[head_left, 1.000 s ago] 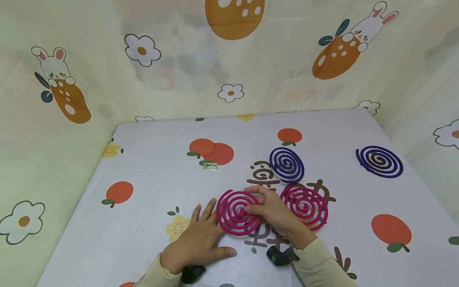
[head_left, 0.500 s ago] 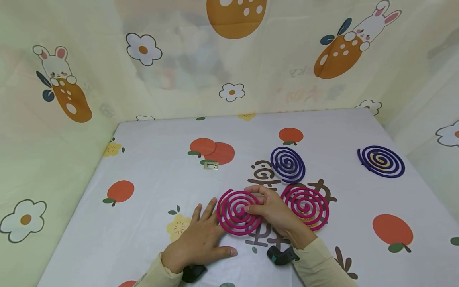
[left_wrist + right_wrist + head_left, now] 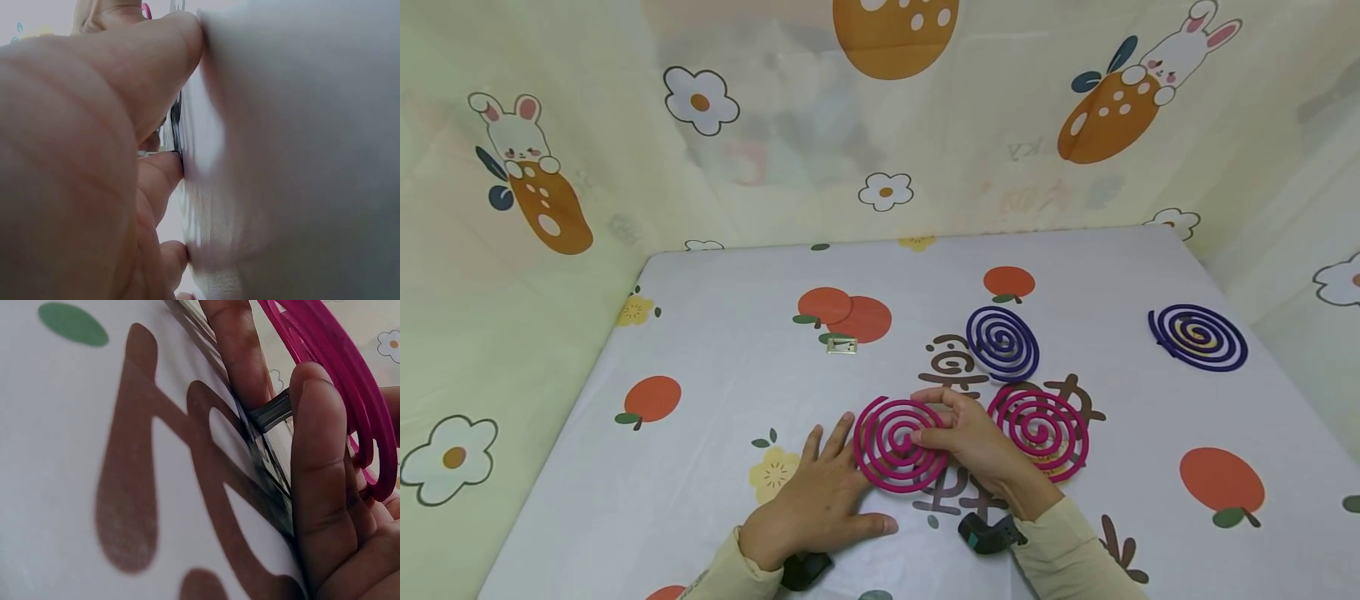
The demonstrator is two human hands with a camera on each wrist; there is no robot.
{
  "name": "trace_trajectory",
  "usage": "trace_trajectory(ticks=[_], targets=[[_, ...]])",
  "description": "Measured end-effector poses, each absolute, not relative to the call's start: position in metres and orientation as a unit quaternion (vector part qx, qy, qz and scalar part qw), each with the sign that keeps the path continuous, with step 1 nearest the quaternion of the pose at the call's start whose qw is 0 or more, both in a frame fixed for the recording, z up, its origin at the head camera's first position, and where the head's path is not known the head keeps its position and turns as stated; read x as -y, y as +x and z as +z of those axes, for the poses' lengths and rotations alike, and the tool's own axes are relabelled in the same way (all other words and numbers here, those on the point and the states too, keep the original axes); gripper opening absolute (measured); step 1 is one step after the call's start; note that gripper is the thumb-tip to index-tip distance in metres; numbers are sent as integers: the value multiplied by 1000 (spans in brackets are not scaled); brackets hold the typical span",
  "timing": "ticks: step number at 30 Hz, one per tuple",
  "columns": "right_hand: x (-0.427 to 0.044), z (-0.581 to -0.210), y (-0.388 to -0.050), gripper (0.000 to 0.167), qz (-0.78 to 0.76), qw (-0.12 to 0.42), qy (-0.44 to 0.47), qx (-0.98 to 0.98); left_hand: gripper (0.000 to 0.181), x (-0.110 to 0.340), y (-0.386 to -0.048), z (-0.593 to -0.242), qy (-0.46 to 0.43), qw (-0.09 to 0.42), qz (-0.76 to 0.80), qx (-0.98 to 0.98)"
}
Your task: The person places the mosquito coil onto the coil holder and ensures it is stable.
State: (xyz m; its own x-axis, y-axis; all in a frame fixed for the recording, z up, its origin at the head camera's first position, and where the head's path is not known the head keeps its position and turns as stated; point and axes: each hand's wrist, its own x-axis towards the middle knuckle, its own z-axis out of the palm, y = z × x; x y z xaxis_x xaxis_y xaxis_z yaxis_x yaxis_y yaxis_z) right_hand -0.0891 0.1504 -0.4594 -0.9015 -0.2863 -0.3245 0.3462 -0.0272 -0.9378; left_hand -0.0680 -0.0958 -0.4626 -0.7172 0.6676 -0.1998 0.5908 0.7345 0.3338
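Now the right hand [image 3: 976, 440] holds a pink spiral [image 3: 905, 443].

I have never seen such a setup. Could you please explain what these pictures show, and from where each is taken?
No machine here: a person works bare-handed. The wide picture is taken from the head, looking down at the table; the two close ones come from the left and right wrists. The right hand holds a pink spiral with its fingers. The left hand rests on the table, fingers spread. Also lying there are a second pink spiral, a dark blue spiral behind it, another blue spiral at the far right, and a small shiny piece. The fruits and flowers are only printed.
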Motion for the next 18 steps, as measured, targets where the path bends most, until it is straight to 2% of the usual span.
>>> trace_trajectory(ticks=[18], targets=[[-148, -462, -89, 52, -701, 217, 34, -678, 87, 96, -68, -462, 342, 156, 119, -919]])
